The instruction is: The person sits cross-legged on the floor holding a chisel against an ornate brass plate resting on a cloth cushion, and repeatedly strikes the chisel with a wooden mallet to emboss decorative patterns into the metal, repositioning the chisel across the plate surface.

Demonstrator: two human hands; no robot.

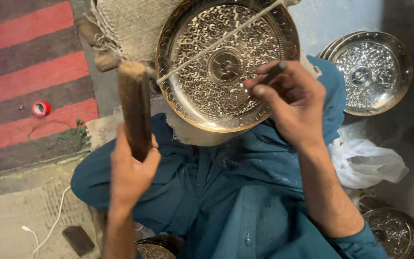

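Centrally, engraved brass plate (212, 72) under right hand (293, 103), left hand (130, 170) gripping wooden mallet (135, 108)

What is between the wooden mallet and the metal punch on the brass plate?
Only a thin white cord, slanting across the plate near the left hand's mallet. Nothing else blocks the right hand's punch.

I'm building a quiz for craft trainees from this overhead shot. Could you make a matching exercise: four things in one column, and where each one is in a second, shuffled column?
Things:
1. wooden mallet
2. thin punch tool
3. red tape roll
4. white plastic bag

Places:
A. on the striped rug
B. in the left hand
C. on the floor below the stacked silver plates
D. in the right hand, tip on the engraved brass plate

Pairs: 1-B, 2-D, 3-A, 4-C
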